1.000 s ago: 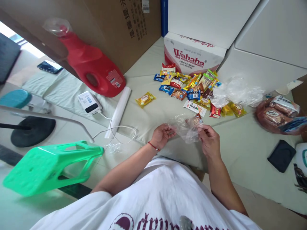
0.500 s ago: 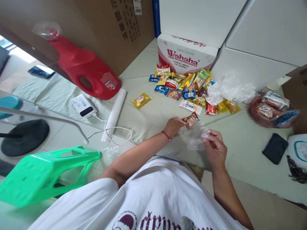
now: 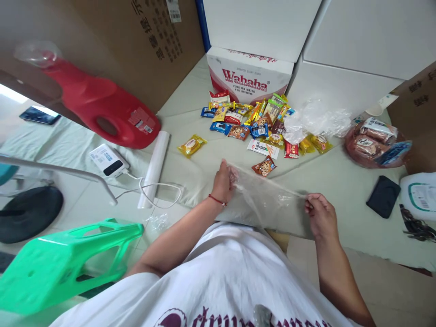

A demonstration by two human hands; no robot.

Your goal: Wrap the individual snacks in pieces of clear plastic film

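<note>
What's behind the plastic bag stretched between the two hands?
Pale green cloth shows through the clear bag, and a brown cookie packet lies just past its upper edge. Creases blur the film, so fine detail behind them can't be made out.

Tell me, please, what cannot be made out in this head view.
Head view:
Clear bag between the left hand and right hand: lower edge unclear, being see-through.
Crumpled plastic: obscures whatever lies beneath.
Label on the red bottle: print too small.
White container: cut off by right edge.
Shirt: lettering cut off by bottom edge.
</note>
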